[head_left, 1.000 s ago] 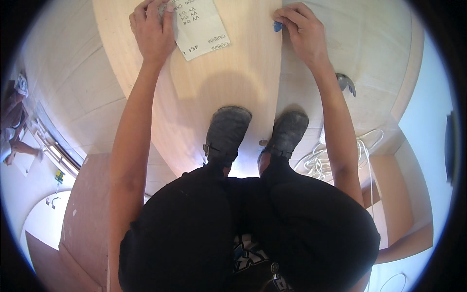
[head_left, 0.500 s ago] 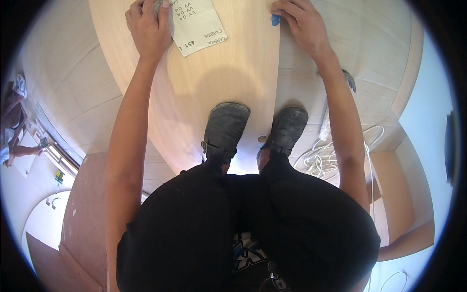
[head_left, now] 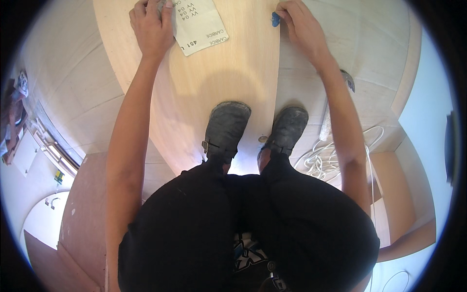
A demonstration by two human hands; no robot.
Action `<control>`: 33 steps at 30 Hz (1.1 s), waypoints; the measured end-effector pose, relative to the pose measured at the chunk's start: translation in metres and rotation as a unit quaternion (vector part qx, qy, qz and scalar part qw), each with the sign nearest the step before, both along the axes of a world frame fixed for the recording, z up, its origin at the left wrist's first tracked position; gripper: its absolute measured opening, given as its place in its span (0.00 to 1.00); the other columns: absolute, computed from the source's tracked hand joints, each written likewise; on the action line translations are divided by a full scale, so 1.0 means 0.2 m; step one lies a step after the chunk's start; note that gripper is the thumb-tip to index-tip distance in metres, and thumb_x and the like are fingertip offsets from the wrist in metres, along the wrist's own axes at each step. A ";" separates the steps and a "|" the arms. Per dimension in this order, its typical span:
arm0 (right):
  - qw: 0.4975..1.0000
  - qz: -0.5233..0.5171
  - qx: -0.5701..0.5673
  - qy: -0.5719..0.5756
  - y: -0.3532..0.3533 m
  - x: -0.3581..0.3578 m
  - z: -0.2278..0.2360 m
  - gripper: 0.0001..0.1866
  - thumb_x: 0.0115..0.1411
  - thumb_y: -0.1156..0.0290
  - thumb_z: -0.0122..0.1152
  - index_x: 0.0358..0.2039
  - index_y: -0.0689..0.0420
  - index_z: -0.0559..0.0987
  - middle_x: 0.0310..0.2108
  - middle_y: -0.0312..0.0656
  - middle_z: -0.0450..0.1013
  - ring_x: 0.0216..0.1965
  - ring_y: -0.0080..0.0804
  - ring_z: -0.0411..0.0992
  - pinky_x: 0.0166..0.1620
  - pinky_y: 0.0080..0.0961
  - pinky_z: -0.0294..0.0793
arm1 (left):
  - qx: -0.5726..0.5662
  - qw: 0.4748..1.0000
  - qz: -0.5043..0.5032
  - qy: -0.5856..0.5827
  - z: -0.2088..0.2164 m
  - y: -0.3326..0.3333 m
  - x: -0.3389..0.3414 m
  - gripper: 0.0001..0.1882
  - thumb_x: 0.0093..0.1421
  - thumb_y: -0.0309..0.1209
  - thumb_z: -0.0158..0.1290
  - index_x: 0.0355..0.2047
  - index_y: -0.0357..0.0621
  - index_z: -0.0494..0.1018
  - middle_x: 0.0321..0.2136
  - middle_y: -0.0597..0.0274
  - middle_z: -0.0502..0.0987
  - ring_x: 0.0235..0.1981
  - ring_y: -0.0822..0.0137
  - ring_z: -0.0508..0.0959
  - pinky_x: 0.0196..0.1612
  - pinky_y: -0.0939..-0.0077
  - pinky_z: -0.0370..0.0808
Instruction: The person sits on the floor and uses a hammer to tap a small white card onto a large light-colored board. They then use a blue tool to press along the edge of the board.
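A pale wooden board (head_left: 228, 63) with a curved left edge lies under me. On its far part rests a sheet of sandpaper (head_left: 202, 29), printed back facing up. My left hand (head_left: 153, 30) is closed at the sheet's left edge, thumb against it; the fingertips run out at the top of the view. At the board's right edge my right hand (head_left: 302, 27) is closed, pinching a small crumpled blue piece (head_left: 276, 19) between thumb and fingers. My dark left shoe (head_left: 227, 126) stands on the board, the right shoe (head_left: 289, 125) over its right edge.
Right of my feet lie a coiled white cord (head_left: 318, 163) and a hammer-like tool (head_left: 348, 80), partly behind my forearm. An open wooden box-like frame (head_left: 401, 194) stands at the right. Reddish-brown panels (head_left: 85, 204) and a yellow-green tool (head_left: 59, 176) are at the left.
My left hand and the sandpaper have shifted slightly to the right. My right hand has moved a little, still at the board's edge. Another person's arm at far left has moved from its earlier place.
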State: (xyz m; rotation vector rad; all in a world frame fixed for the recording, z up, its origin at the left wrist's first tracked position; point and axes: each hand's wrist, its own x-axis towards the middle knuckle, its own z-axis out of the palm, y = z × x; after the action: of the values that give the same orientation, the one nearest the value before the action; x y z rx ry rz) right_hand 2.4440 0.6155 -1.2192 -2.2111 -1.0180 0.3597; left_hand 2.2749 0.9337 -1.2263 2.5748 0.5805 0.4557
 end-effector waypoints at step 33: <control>0.790 -0.399 0.226 0.407 -0.03 -0.39 -0.02 0.10 0.66 0.74 0.76 0.43 0.69 0.89 0.25 0.39 0.80 0.22 0.22 0.74 0.28 0.21 0.74 | 0.014 1.000 -0.011 -0.013 -0.06 0.01 -0.02 0.15 0.75 0.40 0.55 0.55 0.47 0.82 0.57 0.50 0.76 0.61 0.47 0.71 0.67 0.53 0.67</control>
State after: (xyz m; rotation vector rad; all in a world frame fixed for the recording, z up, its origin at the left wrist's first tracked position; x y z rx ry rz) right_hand 2.3667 0.6100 -1.2226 -1.5628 0.3030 0.5226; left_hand 2.2716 0.9357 -1.2380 2.5943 0.5402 0.4928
